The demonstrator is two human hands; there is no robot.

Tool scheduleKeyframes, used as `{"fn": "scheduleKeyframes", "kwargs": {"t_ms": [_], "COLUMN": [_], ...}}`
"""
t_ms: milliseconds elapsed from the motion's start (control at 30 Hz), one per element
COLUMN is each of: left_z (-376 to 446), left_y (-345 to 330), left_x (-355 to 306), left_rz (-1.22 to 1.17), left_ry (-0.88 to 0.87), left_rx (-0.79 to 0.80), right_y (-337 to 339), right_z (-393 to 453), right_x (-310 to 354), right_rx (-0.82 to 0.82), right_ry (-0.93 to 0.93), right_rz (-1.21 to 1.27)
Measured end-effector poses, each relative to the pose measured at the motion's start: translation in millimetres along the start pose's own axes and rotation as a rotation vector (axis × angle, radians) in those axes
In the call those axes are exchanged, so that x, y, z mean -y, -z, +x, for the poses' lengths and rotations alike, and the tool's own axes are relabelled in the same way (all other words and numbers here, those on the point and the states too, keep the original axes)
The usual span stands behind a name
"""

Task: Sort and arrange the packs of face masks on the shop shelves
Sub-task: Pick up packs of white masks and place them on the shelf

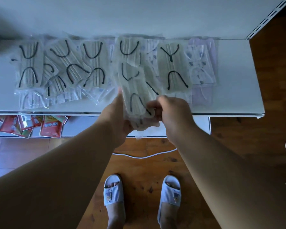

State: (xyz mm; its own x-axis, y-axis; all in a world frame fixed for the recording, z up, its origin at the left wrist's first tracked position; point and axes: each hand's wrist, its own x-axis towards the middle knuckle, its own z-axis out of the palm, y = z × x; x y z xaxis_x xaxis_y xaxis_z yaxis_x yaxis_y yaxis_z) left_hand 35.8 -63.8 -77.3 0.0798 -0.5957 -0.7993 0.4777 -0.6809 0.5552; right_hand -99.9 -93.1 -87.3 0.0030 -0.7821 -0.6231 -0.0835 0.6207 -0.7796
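Hard to make out: the stack of mask packs (pixel 139 103) at the near edge of the white shelf (pixel 238 96), blurred, clear wrapping merging layer into layer, so no sure count of packs in it. Fingertips of both hands hidden behind or under the plastic. Far left corner lost in shadow. Lower shelf (pixel 196 126) mostly covered by the upper one and by the arms.

Left hand (pixel 119 116) gripping the stack from the left, thumb up along its edge. Right hand (pixel 170 113) curled on the stack's right near corner, pinching the wrapping.

Held stack: beige pleated masks with black ear loops, sealed in clear film, tilted slightly, far end lying over the shelf among other packs, near end hanging past the shelf's front edge.

On the shelf in a loose row: about six beige packs (pixel 92 63) with black loops visible, several overlapping on the left, one lying straight at right (pixel 173 66). Beneath and beside these, white packs with blue print (pixel 198 63), at least two, and a lilac pack (pixel 203 93) at the right end. More clear-wrapped packs half buried at the near left (pixel 31 100), pattern not readable.

Lower shelf, left: a heap of red packets (pixel 49 128), roughly five, cut off by the frame edge.

Below: wooden floor (pixel 139 171), one white cable (pixel 145 156), two white slippers (pixel 113 189).
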Motion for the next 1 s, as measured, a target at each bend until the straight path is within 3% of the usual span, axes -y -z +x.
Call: {"fn": "scheduleKeyframes", "kwargs": {"t_ms": [67,133,200,267,333,400,467,633,700,800,867,933,1000], "left_z": [3,5,5,7,7,9,11,7,4,2,5,5,5], "left_y": [7,9,8,7,8,9,11,10,11,14,22,33,45], "left_x": [1,2,4,6,9,12,16,10,6,-1,-1,0,0], "left_rz": [-0.111,-0.105,0.123,0.282,0.295,0.282,0.294,0.319,0.186,0.054,0.202,0.348,0.309], "left_ry": [0.078,0.060,-0.058,-0.128,-0.125,-0.122,-0.124,-0.158,-0.129,-0.022,-0.095,-0.165,-0.170], "left_rx": [0.011,-0.074,-0.203,-0.314,-0.370,-0.375,-0.362,-0.300,-0.220,-0.111,-0.210,-0.370,-0.450], "right_y": [0,0,-4,-2,8,19,25,16,6,-14,-20,-24,-26], "right_z": [-2,3,7,20,39,50,55,40,23,-1,-5,1,10], "right_x": [-8,-11,-10,-10,-7,-4,-5,-6,-12,-33,-40,-36,-28], "right_rx": [-0.018,-0.006,-0.013,-0.135,-0.255,-0.129,-0.059,-0.172,-0.085,0.182,0.240,0.146,0.094], "right_ry": [0.183,0.358,0.534,0.712,0.658,0.377,0.298,0.558,0.703,0.881,0.905,0.889,0.742], "right_rz": [-0.349,-0.538,-0.720,-0.834,-1.045,-1.327,-1.452,-1.122,-0.966,-0.948,-0.915,-0.924,-1.085]}}
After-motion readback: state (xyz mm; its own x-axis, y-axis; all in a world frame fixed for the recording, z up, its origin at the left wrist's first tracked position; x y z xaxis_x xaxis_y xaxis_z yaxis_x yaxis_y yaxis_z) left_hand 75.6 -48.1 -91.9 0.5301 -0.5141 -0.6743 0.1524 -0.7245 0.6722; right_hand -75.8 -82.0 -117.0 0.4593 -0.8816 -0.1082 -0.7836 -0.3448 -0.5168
